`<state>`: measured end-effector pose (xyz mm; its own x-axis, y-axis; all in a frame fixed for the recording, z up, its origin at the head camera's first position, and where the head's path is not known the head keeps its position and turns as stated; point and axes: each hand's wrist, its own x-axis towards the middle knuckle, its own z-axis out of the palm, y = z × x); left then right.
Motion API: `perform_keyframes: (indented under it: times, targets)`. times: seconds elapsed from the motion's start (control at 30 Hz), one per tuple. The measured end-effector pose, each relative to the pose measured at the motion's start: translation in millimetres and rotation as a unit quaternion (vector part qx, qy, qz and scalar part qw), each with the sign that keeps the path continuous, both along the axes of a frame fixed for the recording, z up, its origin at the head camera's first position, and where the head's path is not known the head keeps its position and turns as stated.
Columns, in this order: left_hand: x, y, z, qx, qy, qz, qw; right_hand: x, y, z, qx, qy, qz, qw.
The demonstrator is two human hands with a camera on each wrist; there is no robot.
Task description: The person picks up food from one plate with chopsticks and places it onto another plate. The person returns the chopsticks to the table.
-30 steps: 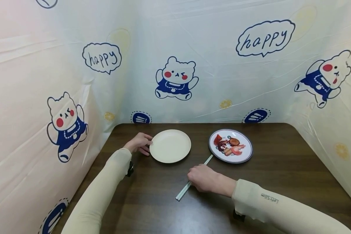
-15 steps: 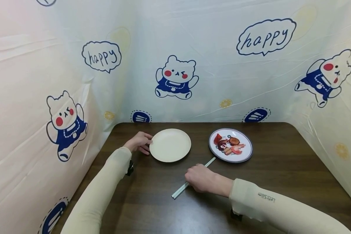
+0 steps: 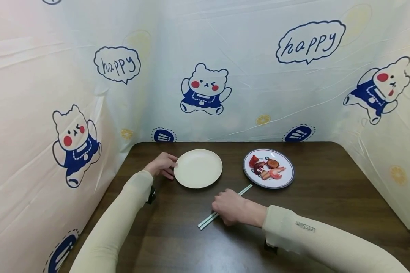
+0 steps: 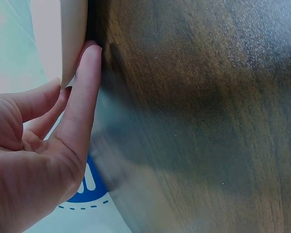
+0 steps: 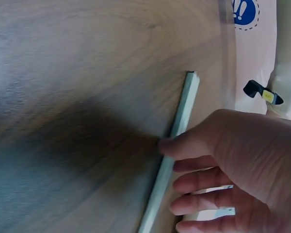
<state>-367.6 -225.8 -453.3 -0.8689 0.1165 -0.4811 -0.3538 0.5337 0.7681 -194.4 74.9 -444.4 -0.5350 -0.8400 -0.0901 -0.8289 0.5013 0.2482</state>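
On the left side of the table, a plain cream plate [image 3: 198, 168] lies at my left hand [image 3: 162, 165]. The left wrist view shows thumb and fingers pinching the rim of the cream plate [image 4: 63, 43], thumb on one face and fingertips behind. My right hand [image 3: 230, 206] pinches a pair of pale green chopsticks [image 3: 207, 220] near their middle, low over the table. They slant from front left to back right, their near ends slightly apart. In the right wrist view, the thumb lies against the chopsticks [image 5: 184, 107]; the other fingers curl behind.
A white plate [image 3: 284, 161] with a dark rim and red and brown food shapes stands at back right, just beyond the chopsticks' far tips. The dark wooden table [image 3: 321, 212] is bordered by a cartoon-printed curtain [image 3: 246, 94] at the back and sides.
My right hand has shifted a little left with the chopsticks, and their near ends have parted slightly. The far tips now show clear of the patterned plate's rim. My left hand keeps its place.
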Motion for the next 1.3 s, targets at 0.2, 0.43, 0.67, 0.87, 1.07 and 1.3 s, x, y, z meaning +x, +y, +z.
perform_keyframes:
  times: [0.2,0.43,0.67,0.87,1.07,1.3]
  targets:
    - [-0.3,0,0.9,-0.001,0.001,-0.001,1.0000,6.6,-16,2.3,0.097,0.080,0.001,0.992]
    - [3.3,3,0.7,0.000,0.002,-0.002,1.0000,14.0,-30,-4.2,0.136,0.164,0.004,0.977]
    - [3.5,0,-2.1,0.000,0.007,0.003,1.0000,13.3,-40,-3.7,0.135,0.158,-0.016,0.978]
    - [2.4,1,-1.2,0.001,0.006,0.005,1.0000,11.7,-45,-3.0,0.143,0.143,-0.028,0.979]
    - [3.1,1,-2.1,0.002,0.006,-0.001,1.0000,13.6,-50,-3.5,0.159,0.143,-0.030,0.976]
    - [4.4,0,1.0,-0.005,0.010,-0.001,0.9999,14.1,-55,-3.0,0.178,0.141,-0.038,0.973]
